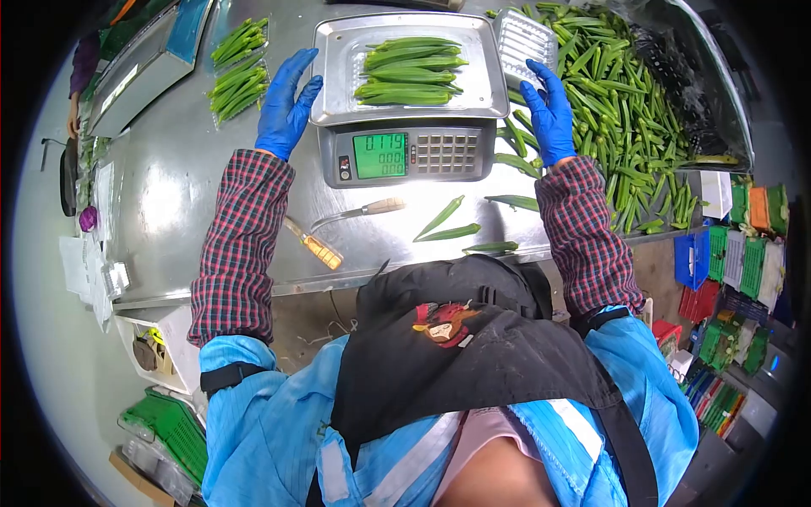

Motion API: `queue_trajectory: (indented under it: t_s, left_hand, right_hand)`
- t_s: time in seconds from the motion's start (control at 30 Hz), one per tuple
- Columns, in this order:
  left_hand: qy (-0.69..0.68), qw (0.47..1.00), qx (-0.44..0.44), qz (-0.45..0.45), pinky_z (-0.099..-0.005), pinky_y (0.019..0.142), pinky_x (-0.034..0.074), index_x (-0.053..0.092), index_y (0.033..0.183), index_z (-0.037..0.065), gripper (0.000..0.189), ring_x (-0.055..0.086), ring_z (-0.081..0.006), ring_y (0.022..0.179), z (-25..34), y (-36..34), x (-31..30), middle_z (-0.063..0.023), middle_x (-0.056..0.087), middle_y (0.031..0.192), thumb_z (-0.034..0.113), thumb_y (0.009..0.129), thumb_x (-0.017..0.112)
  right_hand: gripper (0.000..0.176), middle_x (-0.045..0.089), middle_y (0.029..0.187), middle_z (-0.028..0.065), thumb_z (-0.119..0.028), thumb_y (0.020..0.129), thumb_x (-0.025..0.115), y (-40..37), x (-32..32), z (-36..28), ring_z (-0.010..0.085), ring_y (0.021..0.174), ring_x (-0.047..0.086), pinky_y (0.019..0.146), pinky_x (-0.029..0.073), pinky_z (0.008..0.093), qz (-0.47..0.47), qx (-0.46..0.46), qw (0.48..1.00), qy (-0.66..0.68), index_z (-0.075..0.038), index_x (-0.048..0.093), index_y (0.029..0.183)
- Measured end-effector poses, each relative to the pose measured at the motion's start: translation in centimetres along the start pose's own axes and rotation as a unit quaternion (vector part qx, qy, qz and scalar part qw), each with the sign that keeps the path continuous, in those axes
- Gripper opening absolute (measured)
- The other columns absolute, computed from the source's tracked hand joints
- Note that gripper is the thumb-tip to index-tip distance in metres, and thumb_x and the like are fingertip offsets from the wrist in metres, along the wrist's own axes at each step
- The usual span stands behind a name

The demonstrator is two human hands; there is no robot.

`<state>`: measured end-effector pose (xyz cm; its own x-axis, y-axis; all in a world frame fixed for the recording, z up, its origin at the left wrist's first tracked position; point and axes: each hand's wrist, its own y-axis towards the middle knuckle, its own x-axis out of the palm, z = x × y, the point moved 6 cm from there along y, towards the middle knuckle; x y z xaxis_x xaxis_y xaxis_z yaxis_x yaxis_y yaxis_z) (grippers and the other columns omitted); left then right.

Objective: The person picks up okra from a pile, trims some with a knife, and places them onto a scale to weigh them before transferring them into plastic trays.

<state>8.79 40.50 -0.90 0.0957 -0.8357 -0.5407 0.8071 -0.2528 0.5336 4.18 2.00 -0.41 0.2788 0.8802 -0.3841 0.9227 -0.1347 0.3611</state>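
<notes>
A digital scale [338, 142] stands before me, its green display lit and reading 0.179. On its metal pan [338, 68] lies a clear tray of okra [412, 72], the pods in rows. My left hand [287, 106], in a blue glove, is beside the pan's left edge with its fingers apart and nothing in it. At the pan's right, my right hand [551, 114], gloved the same, has thumb and fingers spread. Just beyond its fingertips are stacked clear plastic trays [525, 42]. A big heap of loose okra [625, 110] spreads to the right of that hand.
Two filled okra packs [239, 72] lie at the left on the steel table [169, 245]. A curved knife [372, 209] and a wooden-handled tool [319, 248] sit near the front edge, with several loose pods. Stacked crates [694, 258] stand at the lower right.
</notes>
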Motion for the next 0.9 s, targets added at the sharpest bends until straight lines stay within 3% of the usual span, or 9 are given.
queue_trajectory:
  t_s: [0.07, 0.2, 0.23, 0.33, 0.47, 0.57, 0.63, 0.8, 0.9]
  left_hand:
    - [0.009, 1.0, 0.02, -0.002, -0.0363, 0.103, 0.035, 0.05, 0.129, 0.009, 0.042, 0.047, -0.0294, 0.121, 0.0, 0.8, 0.7, -0.0145, 0.051, 0.129, 0.021, 0.089, 0.06]
    - [-0.011, 0.999, 0.043, -0.02, -0.0375, 0.105, 0.033, 0.049, 0.13, 0.009, 0.046, 0.045, -0.0312, 0.123, 0.3, 2.6, 3.3, -0.0154, 0.049, 0.131, 0.023, 0.088, 0.061]
    - [0.012, 0.998, 0.056, -0.027, -0.0381, 0.105, 0.033, 0.048, 0.131, 0.009, 0.047, 0.044, -0.0324, 0.124, 0.6, 3.1, 4.2, -0.0159, 0.048, 0.133, 0.024, 0.088, 0.061]
    - [0.058, 0.992, 0.101, -0.054, -0.0415, 0.107, 0.031, 0.041, 0.136, 0.01, 0.056, 0.039, -0.0365, 0.127, 1.8, 4.7, 7.1, -0.0179, 0.043, 0.137, 0.031, 0.087, 0.06]
    - [0.103, 0.985, 0.092, -0.107, -0.0441, 0.105, 0.03, 0.034, 0.14, 0.01, 0.067, 0.036, -0.0379, 0.129, 0.6, 5.5, 11.5, -0.0193, 0.039, 0.14, 0.045, 0.087, 0.056]
    - [0.121, 0.979, 0.075, -0.149, -0.0428, 0.105, 0.031, 0.035, 0.139, 0.007, 0.064, 0.039, -0.0388, 0.124, 0.6, 4.5, 12.0, -0.0212, 0.043, 0.134, 0.039, 0.088, 0.055]
    - [0.109, 0.973, 0.056, -0.197, -0.0455, 0.097, 0.035, 0.037, 0.137, 0.006, 0.066, 0.045, -0.0343, 0.116, 1.3, 4.4, 11.6, -0.0187, 0.048, 0.125, 0.046, 0.087, 0.053]
    - [0.14, 0.971, 0.057, -0.186, -0.0434, 0.101, 0.032, 0.036, 0.138, 0.008, 0.064, 0.044, -0.0332, 0.118, 0.5, 5.0, 11.7, -0.0179, 0.047, 0.127, 0.045, 0.088, 0.052]
    - [0.157, 0.974, 0.083, -0.143, -0.0425, 0.106, 0.028, 0.035, 0.14, 0.01, 0.062, 0.04, -0.0334, 0.125, 0.5, 5.0, 10.5, -0.0177, 0.044, 0.133, 0.042, 0.089, 0.052]
  right_hand:
    - [0.039, 0.055, 0.121, 0.009, -0.017, 0.087, 0.064, 0.3, -0.1, 0.2, 0.0198, 0.113, 0.051, 0.096, 0.039, 0.0308, 0.011, 0.038, 0.999, 0.035, -0.006, 0.054, 0.122]
    - [0.038, 0.055, 0.12, 0.0092, -0.017, 0.085, 0.065, 2.5, 1.5, 1.1, 0.0198, 0.112, 0.052, 0.095, 0.04, 0.0306, -0.002, -0.021, 1.0, 0.001, -0.005, 0.055, 0.12]
    - [0.039, 0.056, 0.119, 0.0088, -0.019, 0.085, 0.065, 2.9, 2.4, 0.1, 0.0202, 0.111, 0.052, 0.095, 0.041, 0.0309, -0.007, 0.032, 0.999, 0.027, -0.005, 0.055, 0.12]
    - [0.044, 0.055, 0.12, 0.0153, -0.03, 0.085, 0.063, 5.5, 6.2, 0.0, 0.0288, 0.112, 0.053, 0.096, 0.04, 0.0356, -0.023, -0.078, 0.995, -0.05, -0.004, 0.054, 0.12]
    - [0.055, 0.053, 0.123, 0.0188, -0.043, 0.084, 0.059, 7.4, 11.7, 1.8, 0.0351, 0.115, 0.049, 0.097, 0.04, 0.0382, -0.076, -0.066, 0.983, -0.156, -0.004, 0.052, 0.122]
    - [0.062, 0.048, 0.13, 0.0176, -0.048, 0.084, 0.056, 3.9, 13.3, 1.6, 0.0341, 0.124, 0.042, 0.1, 0.034, 0.0455, -0.12, -0.078, 0.963, -0.228, -0.007, 0.047, 0.129]
    - [0.07, 0.044, 0.135, 0.016, -0.054, 0.084, 0.053, 0.6, 13.5, 0.4, 0.033, 0.129, 0.037, 0.103, 0.027, 0.0528, -0.127, -0.078, 0.948, -0.282, -0.008, 0.04, 0.135]
    - [0.068, 0.044, 0.134, 0.0186, -0.054, 0.086, 0.051, 3.4, 13.7, 1.2, 0.0344, 0.128, 0.038, 0.103, 0.029, 0.0501, -0.146, -0.095, 0.952, -0.25, -0.009, 0.04, 0.135]
    - [0.055, 0.05, 0.128, 0.017, -0.038, 0.085, 0.064, 4.2, 11.6, 0.9, 0.0325, 0.12, 0.047, 0.1, 0.037, 0.039, -0.137, -0.026, 0.99, 0.0, -0.008, 0.049, 0.128]
